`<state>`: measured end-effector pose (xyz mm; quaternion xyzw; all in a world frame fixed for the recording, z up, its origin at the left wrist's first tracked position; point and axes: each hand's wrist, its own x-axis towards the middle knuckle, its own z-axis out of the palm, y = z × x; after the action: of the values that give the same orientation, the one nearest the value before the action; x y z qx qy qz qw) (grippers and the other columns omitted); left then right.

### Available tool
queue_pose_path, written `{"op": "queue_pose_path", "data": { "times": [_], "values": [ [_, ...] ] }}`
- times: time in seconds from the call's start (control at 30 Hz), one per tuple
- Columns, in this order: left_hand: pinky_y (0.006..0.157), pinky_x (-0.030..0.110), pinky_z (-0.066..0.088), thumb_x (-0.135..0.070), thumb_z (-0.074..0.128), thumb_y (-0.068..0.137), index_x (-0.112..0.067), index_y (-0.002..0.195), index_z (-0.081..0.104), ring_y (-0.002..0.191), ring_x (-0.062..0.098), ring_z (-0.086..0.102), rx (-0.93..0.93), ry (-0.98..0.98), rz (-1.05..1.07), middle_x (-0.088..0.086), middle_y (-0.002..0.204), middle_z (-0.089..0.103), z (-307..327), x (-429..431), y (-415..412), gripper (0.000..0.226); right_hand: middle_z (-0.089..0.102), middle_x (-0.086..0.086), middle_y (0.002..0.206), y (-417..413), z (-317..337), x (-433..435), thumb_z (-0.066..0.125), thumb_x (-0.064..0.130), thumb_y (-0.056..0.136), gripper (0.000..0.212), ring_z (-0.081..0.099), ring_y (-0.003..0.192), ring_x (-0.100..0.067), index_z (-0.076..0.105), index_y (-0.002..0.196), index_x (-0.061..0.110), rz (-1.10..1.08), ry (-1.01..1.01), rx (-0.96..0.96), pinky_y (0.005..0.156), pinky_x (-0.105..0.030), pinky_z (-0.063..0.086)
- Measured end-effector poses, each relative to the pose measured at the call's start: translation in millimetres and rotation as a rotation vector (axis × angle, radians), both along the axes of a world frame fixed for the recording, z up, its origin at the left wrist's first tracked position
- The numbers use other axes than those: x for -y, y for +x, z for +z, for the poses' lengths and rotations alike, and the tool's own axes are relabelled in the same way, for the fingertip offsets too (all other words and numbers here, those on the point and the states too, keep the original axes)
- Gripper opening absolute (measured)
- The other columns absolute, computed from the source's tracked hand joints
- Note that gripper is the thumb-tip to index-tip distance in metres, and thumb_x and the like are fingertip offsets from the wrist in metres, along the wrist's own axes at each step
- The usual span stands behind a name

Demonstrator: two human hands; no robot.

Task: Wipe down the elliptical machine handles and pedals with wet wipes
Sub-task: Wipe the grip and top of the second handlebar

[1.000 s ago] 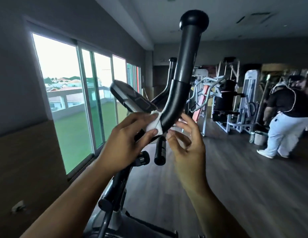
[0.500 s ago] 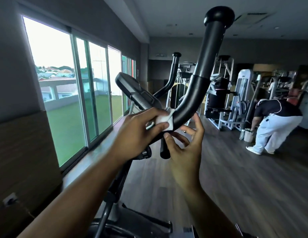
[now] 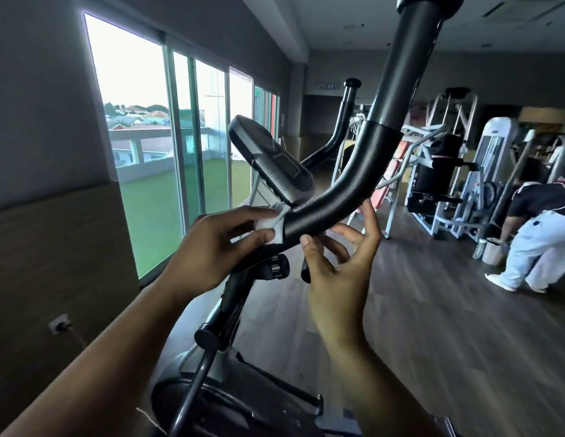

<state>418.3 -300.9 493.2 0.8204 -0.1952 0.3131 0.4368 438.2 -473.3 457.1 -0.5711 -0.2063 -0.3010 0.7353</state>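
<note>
Fingers (image 3: pixel 246 216) of left hand (image 3: pixel 212 247) curl around one white wet wipe (image 3: pixel 270 227), pressing it to the lower bend of the near handle (image 3: pixel 347 190) at frame centre. Right hand (image 3: pixel 338 272) raised under the bar, fingers loosely spread, holding nothing. Handles visible: two; far handle (image 3: pixel 339 127) beyond console (image 3: pixel 275 162). Bucket (image 3: pixel 492 252) at right edge, contents not discernible.

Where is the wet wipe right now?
Head view, just left of centre: the wet wipe is held by the left hand against the bend of the near elliptical handle, just below the console.
</note>
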Motion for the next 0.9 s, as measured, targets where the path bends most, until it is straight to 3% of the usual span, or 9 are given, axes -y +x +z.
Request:
{"op": "queue_pose_path", "data": {
  "times": [0.07, 0.13, 0.23, 0.4, 0.5, 0.63, 0.77, 0.9],
  "values": [
    [0.085, 0.019, 0.051, -0.029, 0.071, 0.091, -0.026, 0.118, 0.073, 0.098, -0.006, 0.068, 0.043, 0.054, 0.014, -0.013, 0.107, 0.076, 10.6, 14.1, 1.5, 0.027, 0.059, 0.03, 0.102, 0.8, -0.1, 2.1, 0.074, 0.003, 0.086, 0.085, 0.067, 0.099, -0.003, 0.03, 0.137, 0.054, 0.011, 0.005, -0.004, 0.077, -0.019, 0.056],
    [0.078, 0.017, 0.052, -0.026, 0.073, 0.091, -0.025, 0.118, 0.073, 0.097, -0.007, 0.067, 0.08, 0.082, 0.045, -0.012, 0.107, 0.076, 13.8, 23.1, 1.6, 0.027, 0.059, 0.025, 0.103, 1.5, -0.6, 3.1, 0.073, 0.001, 0.087, 0.084, 0.067, 0.099, -0.006, 0.031, 0.135, 0.056, 0.028, 0.023, 0.001, 0.077, -0.023, 0.057],
    [0.089, 0.029, 0.057, -0.028, 0.074, 0.09, -0.024, 0.117, 0.073, 0.105, -0.002, 0.069, 0.126, 0.067, 0.115, -0.014, 0.115, 0.074, 0.1, 20.8, -1.9, 0.028, 0.058, 0.015, 0.107, 1.2, -2.4, 3.1, 0.072, 0.0, 0.087, 0.084, 0.067, 0.1, -0.007, 0.032, 0.135, 0.057, 0.045, 0.037, -0.002, 0.079, -0.031, 0.06],
    [0.096, 0.034, 0.054, -0.024, 0.077, 0.085, -0.025, 0.115, 0.074, 0.112, -0.003, 0.066, 0.096, 0.047, 0.288, -0.016, 0.122, 0.071, -39.0, -14.7, -13.7, 0.03, 0.059, 0.024, 0.102, -1.0, -2.0, 4.8, 0.072, 0.001, 0.088, 0.084, 0.067, 0.102, -0.006, 0.03, 0.138, 0.054, 0.052, 0.009, -0.001, 0.086, -0.039, 0.06],
    [0.096, 0.039, 0.054, -0.021, 0.078, 0.084, -0.023, 0.112, 0.074, 0.111, 0.001, 0.068, 0.061, 0.037, 0.286, -0.015, 0.118, 0.072, -44.2, -25.3, -15.1, 0.028, 0.06, 0.02, 0.103, -0.8, -3.3, 4.2, 0.072, 0.0, 0.087, 0.085, 0.067, 0.102, -0.007, 0.03, 0.14, 0.051, 0.037, -0.005, -0.002, 0.086, -0.034, 0.059],
    [0.097, 0.031, 0.054, -0.026, 0.075, 0.086, -0.032, 0.112, 0.072, 0.112, -0.002, 0.066, 0.103, 0.026, 0.183, -0.019, 0.12, 0.07, -27.2, -13.1, -8.3, 0.027, 0.06, 0.027, 0.107, -2.1, -3.3, -0.9, 0.073, 0.002, 0.087, 0.086, 0.066, 0.103, -0.002, 0.027, 0.148, 0.043, -0.002, -0.027, -0.013, 0.084, -0.023, 0.057],
    [0.099, 0.031, 0.053, -0.023, 0.075, 0.089, -0.025, 0.115, 0.074, 0.112, 0.003, 0.067, 0.137, 0.046, 0.054, -0.015, 0.121, 0.071, -7.7, 0.8, 1.4, 0.025, 0.061, 0.002, 0.121, -7.7, -2.9, -8.8, 0.069, 0.002, 0.09, 0.085, 0.063, 0.103, 0.007, 0.024, 0.151, 0.039, -0.07, -0.018, -0.019, 0.08, -0.005, 0.047],
    [0.101, 0.02, 0.047, -0.023, 0.075, 0.09, -0.021, 0.117, 0.074, 0.115, -0.002, 0.064, 0.172, 0.1, 0.005, -0.012, 0.122, 0.071, -10.0, -11.3, 5.2, 0.027, 0.053, -0.003, 0.136, -10.6, -9.6, -22.2, 0.068, 0.002, 0.091, 0.081, 0.06, 0.109, 0.009, 0.026, 0.148, 0.041, -0.138, -0.001, -0.017, 0.081, -0.006, 0.05]
  ]
}}
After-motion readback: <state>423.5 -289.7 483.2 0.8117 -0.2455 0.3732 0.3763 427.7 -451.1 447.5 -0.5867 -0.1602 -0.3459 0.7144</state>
